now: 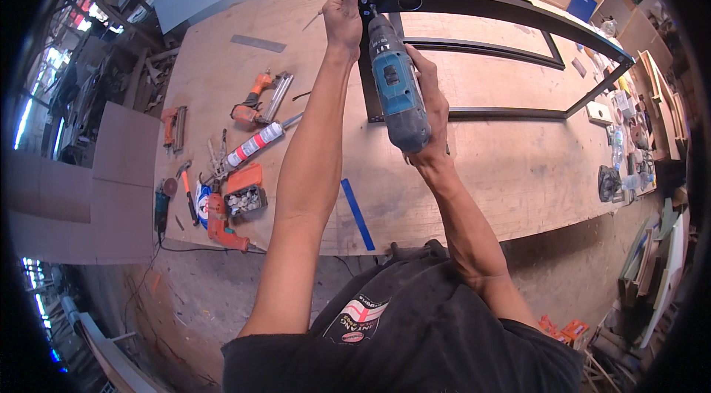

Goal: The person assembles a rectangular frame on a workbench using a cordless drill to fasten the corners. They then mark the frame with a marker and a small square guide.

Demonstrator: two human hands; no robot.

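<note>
My right hand (429,93) is wrapped round the handle of a teal and grey cordless drill (400,89). The drill's front end points away from me, at the upper left corner of a black rectangular frame (474,113). At that corner my left hand (344,19) grips the frame's edge, thumb up. A thin pointed rod (314,20) sticks out to the left beside its fingers; what it is I cannot make out. The exact contact of the drill's tip with the frame is too small to tell.
On the wooden table (311,148) lie an orange nail gun (259,100), a caulking gun with a sealant tube (255,143), an orange corded drill (221,222), a hammer (187,189), an angle grinder (162,204), a box of small hardware (246,200) and a blue strip (357,215). Bottles and small goods line the right edge.
</note>
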